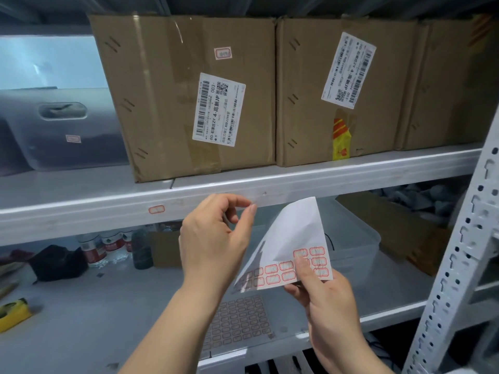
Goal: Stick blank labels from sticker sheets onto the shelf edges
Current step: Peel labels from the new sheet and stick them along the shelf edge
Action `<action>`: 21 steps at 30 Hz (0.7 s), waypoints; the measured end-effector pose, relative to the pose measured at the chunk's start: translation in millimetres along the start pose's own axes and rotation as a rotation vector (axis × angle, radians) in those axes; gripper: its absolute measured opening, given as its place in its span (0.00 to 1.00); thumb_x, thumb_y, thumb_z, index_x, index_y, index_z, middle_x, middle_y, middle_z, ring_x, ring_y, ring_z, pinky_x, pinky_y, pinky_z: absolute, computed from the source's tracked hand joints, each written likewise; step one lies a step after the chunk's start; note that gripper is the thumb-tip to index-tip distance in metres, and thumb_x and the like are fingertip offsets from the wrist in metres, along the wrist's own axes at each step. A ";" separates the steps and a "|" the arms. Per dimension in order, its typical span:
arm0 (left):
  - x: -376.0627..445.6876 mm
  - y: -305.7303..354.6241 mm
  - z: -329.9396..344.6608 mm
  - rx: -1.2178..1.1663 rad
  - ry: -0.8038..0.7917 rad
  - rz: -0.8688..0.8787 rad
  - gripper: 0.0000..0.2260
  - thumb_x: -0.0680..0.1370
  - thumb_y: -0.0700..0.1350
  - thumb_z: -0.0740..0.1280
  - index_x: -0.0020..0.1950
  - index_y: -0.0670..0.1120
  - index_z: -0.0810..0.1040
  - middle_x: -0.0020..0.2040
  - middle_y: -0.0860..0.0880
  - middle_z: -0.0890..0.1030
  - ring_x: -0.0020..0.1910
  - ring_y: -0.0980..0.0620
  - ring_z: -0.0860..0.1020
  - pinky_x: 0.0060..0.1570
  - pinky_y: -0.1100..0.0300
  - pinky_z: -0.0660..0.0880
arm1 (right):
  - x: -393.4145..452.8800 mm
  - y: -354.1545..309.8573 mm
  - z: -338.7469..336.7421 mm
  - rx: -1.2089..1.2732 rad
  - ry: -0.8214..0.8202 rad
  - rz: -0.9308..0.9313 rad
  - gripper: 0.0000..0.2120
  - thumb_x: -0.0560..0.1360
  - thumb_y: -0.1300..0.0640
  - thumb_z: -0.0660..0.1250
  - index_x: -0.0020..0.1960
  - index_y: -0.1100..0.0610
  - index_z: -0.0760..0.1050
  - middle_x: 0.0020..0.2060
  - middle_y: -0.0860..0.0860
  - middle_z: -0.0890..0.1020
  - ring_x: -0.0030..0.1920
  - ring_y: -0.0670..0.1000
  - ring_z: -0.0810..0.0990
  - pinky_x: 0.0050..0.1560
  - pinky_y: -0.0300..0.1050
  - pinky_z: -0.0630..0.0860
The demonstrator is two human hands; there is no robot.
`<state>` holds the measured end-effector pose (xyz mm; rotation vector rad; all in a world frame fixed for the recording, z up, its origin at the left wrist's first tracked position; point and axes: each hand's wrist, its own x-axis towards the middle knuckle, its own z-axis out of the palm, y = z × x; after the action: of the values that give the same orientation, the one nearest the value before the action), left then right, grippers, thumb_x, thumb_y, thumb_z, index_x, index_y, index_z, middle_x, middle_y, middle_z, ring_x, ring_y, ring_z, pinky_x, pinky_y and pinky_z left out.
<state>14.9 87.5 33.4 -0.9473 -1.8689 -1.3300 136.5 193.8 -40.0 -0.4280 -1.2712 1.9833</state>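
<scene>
At the far left of the upper shelf a grey plastic bin [58, 128] is seen, with a small red-bordered label on its front. Just right of it, on the shelf edge [81, 211], one blank label [156, 209] is already stuck. Further right, the left hand [213, 238] is raised close to the shelf edge, its thumb and forefinger brought nearly together; whether a peeled label is pinched in that grip cannot be told. Below it, on the lower shelf [108, 319], a second sticker sheet [237, 322] is laid flat. To the right, the sticker sheet [291, 249] is gripped at its lower corner by the right hand [324, 300], the thumb pressed on the printed rows and the upper part folded back.

For the step to be done well, any label should be held by one corner only, lined up level with the one already placed, and pressed down from one end so that no air is trapped.

Cardboard boxes [189, 98] with shipping slips are stacked on the upper shelf. Water bottles [102, 249] and a dark bag are kept on the lower shelf at the left, a clear tub at the right, and a perforated white upright [459, 265] is seen at the far right.
</scene>
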 end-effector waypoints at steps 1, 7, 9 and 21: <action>0.4 0.2 1.6 0.005 -0.007 -0.005 0.03 0.76 0.50 0.76 0.45 0.54 0.84 0.34 0.55 0.76 0.34 0.54 0.76 0.32 0.51 0.76 | 0.7 -0.4 -0.1 0.004 0.000 0.001 0.16 0.67 0.44 0.73 0.47 0.55 0.88 0.45 0.58 0.89 0.46 0.54 0.89 0.40 0.37 0.82; 2.4 -4.4 8.9 0.013 0.023 -0.034 0.03 0.76 0.52 0.76 0.45 0.55 0.84 0.34 0.55 0.76 0.33 0.55 0.76 0.32 0.51 0.77 | 2.3 -1.6 -3.1 -0.012 0.001 -0.004 0.15 0.68 0.44 0.72 0.46 0.54 0.88 0.44 0.57 0.90 0.47 0.54 0.89 0.40 0.37 0.83; 3.3 -4.9 10.9 0.012 0.053 -0.036 0.04 0.76 0.53 0.76 0.44 0.55 0.84 0.34 0.56 0.76 0.33 0.55 0.76 0.32 0.52 0.76 | 2.7 -1.1 -4.8 -0.021 0.003 -0.001 0.15 0.69 0.44 0.72 0.46 0.53 0.88 0.44 0.57 0.90 0.47 0.55 0.89 0.40 0.37 0.83; 3.8 -3.3 20.9 -0.004 0.184 -0.055 0.05 0.76 0.52 0.76 0.43 0.53 0.85 0.33 0.55 0.78 0.33 0.55 0.77 0.31 0.53 0.76 | 7.1 0.2 -8.1 -0.018 0.009 -0.001 0.13 0.70 0.49 0.71 0.45 0.56 0.88 0.43 0.58 0.89 0.45 0.55 0.89 0.39 0.37 0.82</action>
<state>8.2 107.5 29.2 -0.7529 -1.7635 -1.4044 136.6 204.1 -43.1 -0.4447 -1.2846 1.9682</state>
